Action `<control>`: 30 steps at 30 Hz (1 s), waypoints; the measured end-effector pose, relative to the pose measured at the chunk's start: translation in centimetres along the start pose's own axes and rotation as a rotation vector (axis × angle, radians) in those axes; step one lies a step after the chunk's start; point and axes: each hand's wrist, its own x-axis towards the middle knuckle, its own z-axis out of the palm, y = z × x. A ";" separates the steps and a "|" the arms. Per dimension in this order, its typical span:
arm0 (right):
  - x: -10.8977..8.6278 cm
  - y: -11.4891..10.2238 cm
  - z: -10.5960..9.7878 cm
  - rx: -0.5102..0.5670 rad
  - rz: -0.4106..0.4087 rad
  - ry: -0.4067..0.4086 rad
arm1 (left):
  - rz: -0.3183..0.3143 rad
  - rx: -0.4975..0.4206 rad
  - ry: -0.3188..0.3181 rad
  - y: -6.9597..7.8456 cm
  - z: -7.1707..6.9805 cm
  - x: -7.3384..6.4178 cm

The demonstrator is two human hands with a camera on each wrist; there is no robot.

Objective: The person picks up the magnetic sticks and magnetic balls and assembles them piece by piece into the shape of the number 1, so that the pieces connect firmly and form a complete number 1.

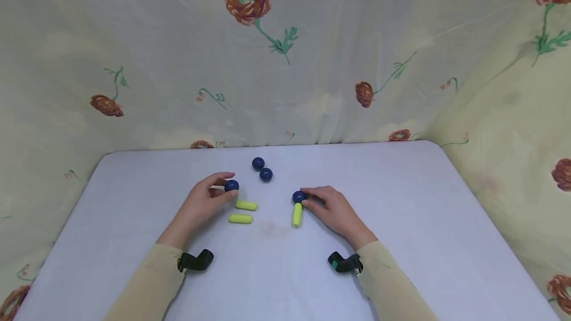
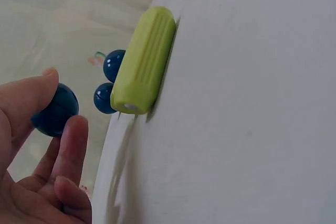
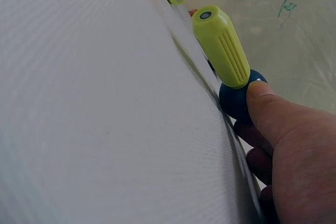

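Between thumb and fingers my left hand (image 1: 202, 206) pinches a dark blue ball (image 1: 231, 186), seen in the left wrist view as a glossy ball (image 2: 59, 111) held at the fingertips. Two yellow-green rods with grooved sides lie just right of that hand, one rod (image 1: 246, 205) behind the other rod (image 1: 240, 219). My right hand (image 1: 332, 210) pinches another blue ball (image 1: 299, 197). Against this ball stands one end of a third yellow-green rod (image 1: 296, 215); in the right wrist view the rod (image 3: 221, 48) points away from the thumb, a small metal disc in its free end.
Two more blue balls, a farther ball (image 1: 258, 163) and a nearer ball (image 1: 265, 175), touch each other toward the back of the white table (image 1: 401, 187). Behind the table hangs a flowered cloth (image 1: 312, 88), which also runs along both sides.
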 end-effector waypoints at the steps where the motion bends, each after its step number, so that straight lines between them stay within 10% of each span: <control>1: 0.0 0.0 -0.1 0.001 0.003 -0.005 | 0.011 -0.003 -0.003 0.1 0.0 -0.3; 15: -0.1 -0.1 -0.2 0.002 -0.007 -0.004 | 0.011 -0.030 0.017 -0.1 0.3 -2.4; 30: 0.0 -0.2 -0.1 0.008 -0.004 0.003 | 0.109 -0.272 -0.074 1.0 2.0 -5.2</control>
